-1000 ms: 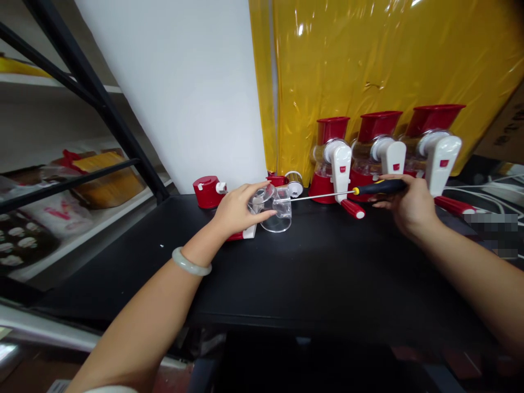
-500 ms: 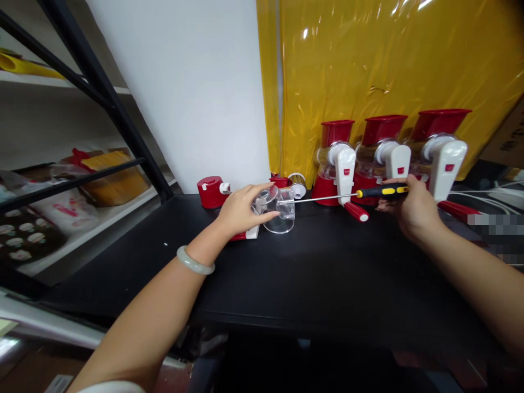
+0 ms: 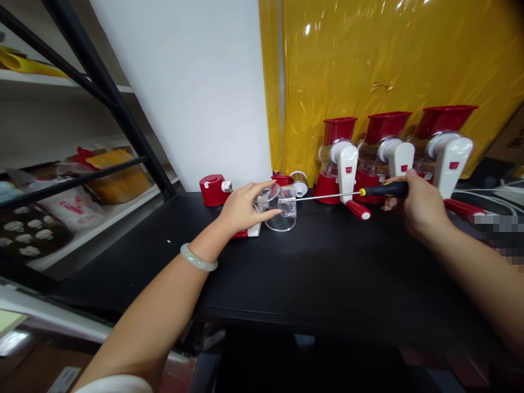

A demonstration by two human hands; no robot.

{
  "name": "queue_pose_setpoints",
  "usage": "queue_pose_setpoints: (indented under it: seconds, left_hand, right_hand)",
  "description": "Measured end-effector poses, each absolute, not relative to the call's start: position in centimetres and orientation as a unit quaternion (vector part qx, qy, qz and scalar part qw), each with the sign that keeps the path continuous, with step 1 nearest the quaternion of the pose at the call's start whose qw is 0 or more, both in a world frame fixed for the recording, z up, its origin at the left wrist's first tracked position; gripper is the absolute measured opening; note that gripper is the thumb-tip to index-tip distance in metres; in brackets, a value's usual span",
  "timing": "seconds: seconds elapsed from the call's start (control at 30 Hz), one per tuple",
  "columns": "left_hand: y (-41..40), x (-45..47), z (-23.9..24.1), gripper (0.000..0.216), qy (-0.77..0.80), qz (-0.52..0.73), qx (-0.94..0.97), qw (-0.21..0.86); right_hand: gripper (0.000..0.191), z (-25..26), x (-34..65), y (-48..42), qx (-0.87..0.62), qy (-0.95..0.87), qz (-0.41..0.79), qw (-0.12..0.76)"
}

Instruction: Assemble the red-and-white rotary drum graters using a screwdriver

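Observation:
My left hand [image 3: 240, 210] grips a clear plastic grater housing [image 3: 288, 208] that lies on its side on the black tabletop [image 3: 311, 273]. In my right hand [image 3: 423, 206] is a screwdriver [image 3: 385, 189] with a black and yellow handle. Its long shaft runs level to the left, and the tip meets the right end of the housing; what the tip touches there is too small to tell. Behind the housing lies a metal grater drum [image 3: 301, 183]. A red and white crank handle [image 3: 254, 230] is partly hidden under my left hand.
Three assembled rotary graters, with red hoppers and white cranks, stand in a row at the back right, the nearest grater [image 3: 339, 158] behind the screwdriver shaft. A red base [image 3: 213, 190] sits at the back left. Cables [image 3: 491, 199] lie at far right; a shelf rack [image 3: 110, 109] stands left.
The screwdriver's handle has turned in my right hand, with less yellow showing now. My left hand keeps its hold on the housing. The whole view has shifted slightly.

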State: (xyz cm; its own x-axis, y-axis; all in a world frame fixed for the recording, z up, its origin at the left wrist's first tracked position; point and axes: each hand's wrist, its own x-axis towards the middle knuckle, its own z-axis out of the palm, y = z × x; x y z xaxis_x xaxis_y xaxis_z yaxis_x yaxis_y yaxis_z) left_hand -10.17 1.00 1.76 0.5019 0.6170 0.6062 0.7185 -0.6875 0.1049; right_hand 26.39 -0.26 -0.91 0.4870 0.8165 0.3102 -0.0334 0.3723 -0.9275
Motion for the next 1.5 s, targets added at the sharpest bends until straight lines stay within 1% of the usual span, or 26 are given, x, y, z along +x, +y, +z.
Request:
queue_pose_setpoints:
  seconds: [0.07,0.17,0.23,0.37,0.4,0.5,0.6,0.77,0.87,0.93,0.97,1.03,1.1,1.2,1.3,1.5]
  left_hand:
    - [0.98,-10.18,1.77,0.068,-0.386,-0.317,-0.863,0.079]
    - [0.98,-10.21,1.77,0.067,-0.386,-0.315,-0.864,0.075]
    - [1.00,-10.22,1.75,0.066,-0.387,-0.315,-0.864,0.074]
    - [1.00,-10.21,1.73,0.066,-0.383,-0.319,-0.864,0.076]
    - [1.00,-10.21,1.74,0.066,-0.383,-0.319,-0.864,0.076]
    - [0.99,-10.21,1.76,0.066,-0.386,-0.315,-0.864,0.073]
    - [1.01,-10.20,1.77,0.067,-0.385,-0.313,-0.865,0.072]
    - [1.02,-10.19,1.77,0.066,-0.383,-0.316,-0.865,0.075]
    - [1.02,-10.21,1.76,0.066,-0.387,-0.314,-0.864,0.074]
    - [1.03,-10.22,1.74,0.066,-0.388,-0.313,-0.864,0.074]
    - [1.04,-10.22,1.73,0.067,-0.386,-0.314,-0.864,0.075]
    - [1.04,-10.22,1.72,0.066,-0.383,-0.317,-0.864,0.077]
    - [1.02,-10.21,1.73,0.066,-0.382,-0.319,-0.864,0.075]
    - [1.01,-10.21,1.75,0.067,-0.385,-0.316,-0.864,0.069]
    - [1.04,-10.20,1.74,0.066,-0.382,-0.318,-0.865,0.070]
    - [1.04,-10.19,1.77,0.067,-0.383,-0.316,-0.865,0.072]
  right_hand:
    - [0.034,-0.70,26.33,-0.43,-0.492,-0.377,0.328,0.713]
    - [0.032,-0.52,26.28,-0.61,-0.477,-0.371,0.360,0.711]
    - [0.028,-0.56,26.30,-0.60,-0.467,-0.378,0.351,0.718]
    - [0.012,-0.82,26.26,-0.42,-0.449,-0.402,0.304,0.738]
    - [0.011,-0.87,26.24,-0.38,-0.441,-0.417,0.299,0.737]
    - [0.024,-0.94,26.25,-0.32,-0.445,-0.440,0.297,0.721]
    - [0.031,-0.80,26.31,-0.39,-0.486,-0.391,0.324,0.711]
    - [0.029,-0.37,25.99,-0.67,-0.483,-0.361,0.350,0.717]
    - [0.018,-0.35,25.74,-0.66,-0.483,-0.357,0.331,0.728]
    - [0.009,-0.49,25.72,-0.56,-0.469,-0.385,0.310,0.732]
    - [0.009,-0.58,25.76,-0.50,-0.461,-0.405,0.301,0.730]
    - [0.018,-0.71,25.90,-0.41,-0.457,-0.430,0.285,0.724]
    - [0.025,-0.69,26.06,-0.38,-0.478,-0.400,0.287,0.728]
    - [0.033,-0.40,26.16,-0.53,-0.490,-0.348,0.328,0.729]
    - [0.030,-0.12,26.01,-0.81,-0.458,-0.354,0.347,0.738]
    - [0.017,-0.49,25.87,-0.64,-0.452,-0.363,0.320,0.749]
